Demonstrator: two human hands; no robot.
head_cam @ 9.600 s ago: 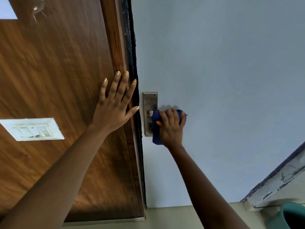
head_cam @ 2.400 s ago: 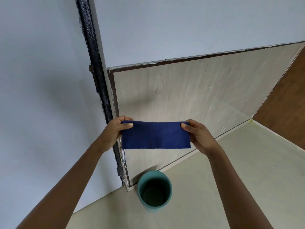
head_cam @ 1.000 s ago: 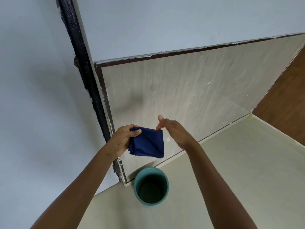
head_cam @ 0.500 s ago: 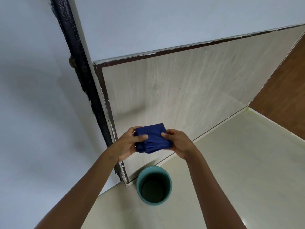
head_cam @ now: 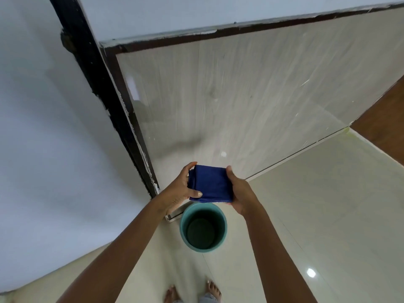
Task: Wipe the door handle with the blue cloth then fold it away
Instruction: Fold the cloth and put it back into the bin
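Note:
The blue cloth [head_cam: 211, 184] is folded into a small thick square and held at chest height between both hands. My left hand [head_cam: 179, 189] grips its left edge, thumb on top near the lower corner. My right hand [head_cam: 239, 191] clasps its right edge with the palm against the side. The cloth hangs right above the teal bucket [head_cam: 203, 227] on the floor. The door handle is out of view.
A black door frame [head_cam: 102, 88] runs diagonally at the left beside a pale blue wall [head_cam: 43, 138]. A light wood-grain panel [head_cam: 240, 95] stands behind the hands. Cream floor tiles [head_cam: 328, 204] spread right. My bare feet [head_cam: 192, 291] show at the bottom.
The wiping at the handle ended and the cloth went from a stretched strip to a small folded square. Since half a second ago the view has tilted down, bringing my feet in.

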